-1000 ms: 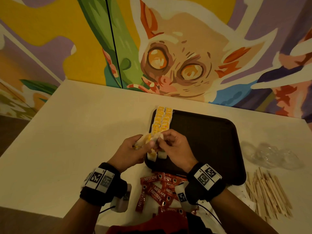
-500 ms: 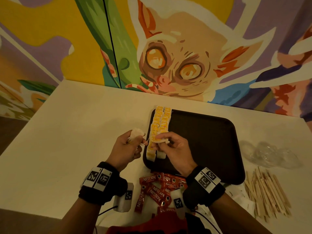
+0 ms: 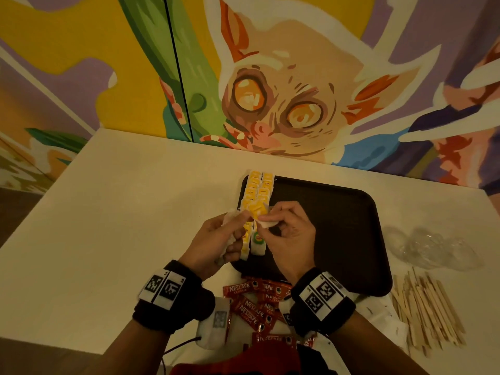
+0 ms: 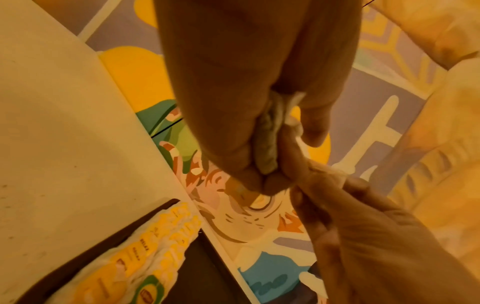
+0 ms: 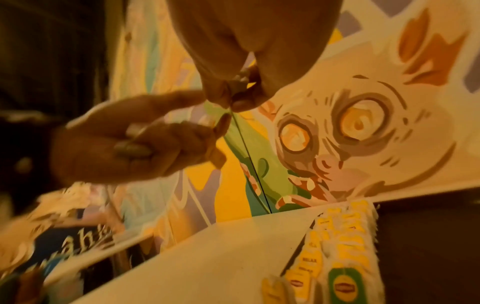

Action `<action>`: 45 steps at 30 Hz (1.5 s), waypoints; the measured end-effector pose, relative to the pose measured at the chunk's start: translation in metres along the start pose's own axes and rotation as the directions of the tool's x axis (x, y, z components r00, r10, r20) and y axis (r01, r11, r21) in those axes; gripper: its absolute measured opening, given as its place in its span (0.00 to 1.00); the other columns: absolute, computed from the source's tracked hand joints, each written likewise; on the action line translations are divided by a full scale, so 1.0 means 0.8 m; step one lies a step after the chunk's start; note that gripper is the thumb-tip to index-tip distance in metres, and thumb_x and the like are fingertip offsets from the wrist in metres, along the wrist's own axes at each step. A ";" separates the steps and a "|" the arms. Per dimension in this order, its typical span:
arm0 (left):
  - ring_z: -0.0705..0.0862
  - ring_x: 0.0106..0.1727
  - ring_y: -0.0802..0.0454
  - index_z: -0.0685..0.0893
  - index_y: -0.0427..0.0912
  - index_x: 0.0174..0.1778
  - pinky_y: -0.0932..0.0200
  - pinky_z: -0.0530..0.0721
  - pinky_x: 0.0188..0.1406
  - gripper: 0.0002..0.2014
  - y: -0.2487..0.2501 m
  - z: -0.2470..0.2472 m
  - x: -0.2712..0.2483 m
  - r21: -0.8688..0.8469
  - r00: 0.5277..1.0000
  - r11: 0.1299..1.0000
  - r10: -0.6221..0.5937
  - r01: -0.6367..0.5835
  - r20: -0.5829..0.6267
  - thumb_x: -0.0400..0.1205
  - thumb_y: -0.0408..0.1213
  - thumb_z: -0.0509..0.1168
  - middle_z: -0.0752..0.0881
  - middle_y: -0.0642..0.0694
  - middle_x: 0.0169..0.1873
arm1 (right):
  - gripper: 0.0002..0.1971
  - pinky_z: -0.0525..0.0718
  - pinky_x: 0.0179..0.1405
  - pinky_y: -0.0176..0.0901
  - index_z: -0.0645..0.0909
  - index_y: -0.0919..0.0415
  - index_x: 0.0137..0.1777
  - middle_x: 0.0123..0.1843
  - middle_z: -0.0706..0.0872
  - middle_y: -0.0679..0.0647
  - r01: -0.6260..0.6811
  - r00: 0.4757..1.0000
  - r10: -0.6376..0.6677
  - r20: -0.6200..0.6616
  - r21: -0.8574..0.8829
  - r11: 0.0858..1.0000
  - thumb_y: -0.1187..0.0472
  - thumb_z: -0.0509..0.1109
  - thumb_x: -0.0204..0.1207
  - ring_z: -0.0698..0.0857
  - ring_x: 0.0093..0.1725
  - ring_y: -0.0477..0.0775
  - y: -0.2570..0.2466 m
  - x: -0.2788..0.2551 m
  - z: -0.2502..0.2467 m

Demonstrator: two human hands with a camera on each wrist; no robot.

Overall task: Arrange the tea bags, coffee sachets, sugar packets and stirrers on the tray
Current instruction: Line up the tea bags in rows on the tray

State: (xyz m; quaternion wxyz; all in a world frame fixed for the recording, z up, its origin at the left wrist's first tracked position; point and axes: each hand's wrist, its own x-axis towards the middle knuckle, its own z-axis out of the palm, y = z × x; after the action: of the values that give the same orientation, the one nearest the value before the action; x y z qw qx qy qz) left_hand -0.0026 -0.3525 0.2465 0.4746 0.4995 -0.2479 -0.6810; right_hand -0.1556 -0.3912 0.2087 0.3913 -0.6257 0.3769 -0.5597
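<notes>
- Holding a small bunch of tea bags (image 3: pixel 229 236), the left hand (image 3: pixel 213 243) has its fingers curled round the white paper pouches, above the near left corner of the tray (image 3: pixel 338 226).
- The right hand (image 3: pixel 290 234) pinches one tea bag (image 3: pixel 266 223) between thumb and forefinger, just beside the left hand; the two hands meet over the tray's left edge.
- Two rows of laid tea bags (image 3: pixel 258 190), yellow tags showing, run from far to near along the left side of the dark tray, which sits on the pale desk (image 3: pixel 121 212).
- Red coffee sachets (image 3: pixel 254 307) lie in a loose pile on the desk, near the person and between the wrists.
- Wooden stirrers (image 3: pixel 427 309) lie heaped on the desk to the right of the tray, with crumpled clear plastic (image 3: pixel 430 247) just beyond them. Sugar packets cannot be made out with certainty.
- Handling, as a judgement: each tea bag is very light, soft and easily crushed or torn, and its thread and tag may snag on its neighbours. A gentle pinch at the pouch's top edge or by the tag looks best, lifting one away cleanly before laying it at the near end of a row.
</notes>
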 end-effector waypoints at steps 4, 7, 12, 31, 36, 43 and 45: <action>0.61 0.22 0.55 0.85 0.29 0.46 0.64 0.60 0.20 0.12 0.002 0.009 0.003 0.115 0.983 0.977 0.182 -0.179 -0.018 0.80 0.37 0.69 0.65 0.45 0.24 | 0.09 0.88 0.48 0.58 0.89 0.60 0.44 0.49 0.80 0.55 0.087 0.993 -0.075 0.095 -0.135 0.987 0.71 0.80 0.66 0.85 0.49 0.56 0.003 -0.010 0.001; 0.66 0.19 0.59 0.86 0.27 0.49 0.66 0.65 0.19 0.09 0.002 0.005 0.006 0.281 0.947 0.916 0.314 -0.285 -0.062 0.81 0.33 0.68 0.72 0.54 0.19 | 0.06 0.88 0.51 0.54 0.86 0.63 0.46 0.52 0.79 0.54 0.042 0.987 -0.023 0.159 -0.121 0.992 0.65 0.77 0.70 0.85 0.52 0.55 -0.002 -0.011 0.000; 0.81 0.25 0.68 0.92 0.35 0.46 0.77 0.74 0.26 0.06 0.006 -0.004 0.004 0.548 0.853 0.722 0.522 -0.423 -0.029 0.77 0.33 0.74 0.87 0.58 0.28 | 0.08 0.88 0.53 0.49 0.79 0.57 0.55 0.53 0.85 0.50 -0.292 0.945 0.286 0.159 0.013 0.956 0.63 0.72 0.78 0.87 0.54 0.53 -0.027 -0.003 -0.010; 0.82 0.34 0.50 0.90 0.50 0.54 0.55 0.80 0.33 0.12 0.004 -0.008 0.003 0.641 0.743 0.527 0.662 -0.559 0.104 0.76 0.42 0.70 0.85 0.41 0.34 | 0.09 0.90 0.51 0.54 0.89 0.53 0.49 0.46 0.91 0.51 -0.249 0.948 0.245 0.202 -0.008 0.968 0.68 0.77 0.73 0.90 0.49 0.53 -0.055 0.027 -0.014; 0.84 0.36 0.49 0.91 0.46 0.53 0.59 0.82 0.36 0.13 0.007 -0.007 0.004 0.607 0.735 0.556 0.674 -0.567 0.070 0.73 0.41 0.73 0.87 0.42 0.35 | 0.11 0.90 0.52 0.52 0.88 0.55 0.44 0.45 0.92 0.53 -0.253 0.953 0.243 0.179 0.036 0.967 0.73 0.78 0.71 0.91 0.49 0.55 -0.054 0.027 -0.014; 0.85 0.35 0.61 0.91 0.48 0.48 0.70 0.79 0.36 0.07 0.007 -0.008 0.006 0.633 0.755 0.559 0.653 -0.535 0.060 0.76 0.34 0.73 0.89 0.47 0.38 | 0.10 0.88 0.51 0.39 0.87 0.57 0.48 0.46 0.92 0.51 -0.225 0.959 0.213 0.187 0.047 0.973 0.71 0.79 0.71 0.91 0.48 0.50 -0.062 0.027 -0.016; 0.83 0.32 0.65 0.92 0.45 0.48 0.74 0.76 0.34 0.07 0.006 -0.006 0.006 0.640 0.759 0.560 0.649 -0.526 0.056 0.77 0.35 0.73 0.88 0.49 0.37 | 0.10 0.87 0.50 0.37 0.87 0.58 0.48 0.46 0.92 0.51 -0.224 0.961 0.208 0.180 0.068 0.972 0.71 0.78 0.71 0.91 0.48 0.49 -0.063 0.030 -0.017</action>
State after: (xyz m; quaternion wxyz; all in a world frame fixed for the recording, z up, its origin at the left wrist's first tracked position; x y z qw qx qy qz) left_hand 0.0032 -0.3583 0.2464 0.5034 0.5752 -0.5646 -0.3114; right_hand -0.1656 -0.3932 0.2649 0.5082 -0.6088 0.3830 -0.4737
